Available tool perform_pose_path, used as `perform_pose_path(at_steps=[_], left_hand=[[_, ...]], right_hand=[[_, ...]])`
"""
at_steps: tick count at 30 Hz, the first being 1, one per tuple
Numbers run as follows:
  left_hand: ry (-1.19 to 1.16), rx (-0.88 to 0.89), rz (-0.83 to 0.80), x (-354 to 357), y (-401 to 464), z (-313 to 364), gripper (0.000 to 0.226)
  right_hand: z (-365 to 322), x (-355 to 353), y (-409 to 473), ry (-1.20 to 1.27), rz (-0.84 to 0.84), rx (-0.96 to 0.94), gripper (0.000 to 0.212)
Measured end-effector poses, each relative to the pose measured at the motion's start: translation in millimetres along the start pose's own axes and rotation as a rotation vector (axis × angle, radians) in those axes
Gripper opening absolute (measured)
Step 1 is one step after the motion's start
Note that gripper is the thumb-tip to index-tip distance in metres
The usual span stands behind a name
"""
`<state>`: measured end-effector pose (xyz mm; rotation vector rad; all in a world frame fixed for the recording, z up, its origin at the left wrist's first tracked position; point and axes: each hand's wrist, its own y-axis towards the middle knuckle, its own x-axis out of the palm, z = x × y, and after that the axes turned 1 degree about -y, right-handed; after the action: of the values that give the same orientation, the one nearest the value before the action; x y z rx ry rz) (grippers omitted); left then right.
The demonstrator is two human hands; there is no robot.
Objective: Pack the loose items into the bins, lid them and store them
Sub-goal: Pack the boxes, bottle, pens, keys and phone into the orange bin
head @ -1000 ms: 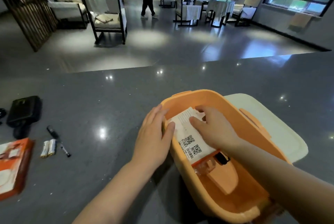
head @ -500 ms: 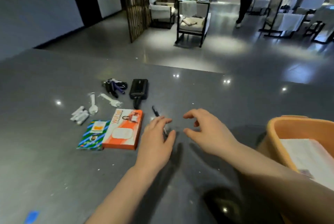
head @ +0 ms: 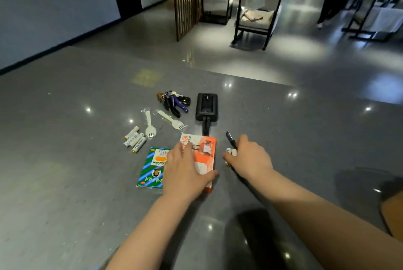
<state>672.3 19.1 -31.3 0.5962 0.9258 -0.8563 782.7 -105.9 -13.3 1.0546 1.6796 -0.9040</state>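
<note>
We lay left hand (head: pixel 185 171) flat, fingers straight, on orange box (head: pixel 204 156). Right hand (head: pixel 250 158), at its 3 o'clock, curls round two batteries (head: pixel 231 151) and pen (head: pixel 231 140). We pinch both together, lift straight. Power bank (head: pixel 206 106) at 12 o'clock. Bin out of view.

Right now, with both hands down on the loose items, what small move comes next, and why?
Probably close the left hand round the orange box and lift it: the palm already lies flat on it, thumb at its near edge. The right hand covers two batteries beside the pen.
</note>
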Motion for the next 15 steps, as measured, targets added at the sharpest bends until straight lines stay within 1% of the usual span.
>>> perform_pose_path(at_steps=[3, 5, 7, 10, 13, 15], left_hand=[[0.064, -0.004, 0.006, 7, 7, 1, 0.101], [0.093, -0.009, 0.013, 11, 12, 3, 0.105], [0.114, -0.021, -0.001, 14, 16, 6, 0.107], [0.128, -0.041, -0.056, 19, 17, 9, 0.110], [0.106, -0.034, -0.093, 19, 16, 7, 0.111], [0.085, -0.031, -0.097, 17, 14, 6, 0.110]], right_hand=[[-2, 7, 4, -0.048, 0.022, 0.011, 0.045], [-5, 8, 5, -0.051, 0.027, 0.019, 0.046], [-8, 9, 5, -0.062, 0.009, 0.020, 0.044], [-11, 6, 1, -0.089, -0.044, 0.026, 0.033], [-9, 1, -2, -0.115, -0.089, 0.053, 0.044], [-8, -1, -4, -0.127, -0.100, 0.056, 0.046]])
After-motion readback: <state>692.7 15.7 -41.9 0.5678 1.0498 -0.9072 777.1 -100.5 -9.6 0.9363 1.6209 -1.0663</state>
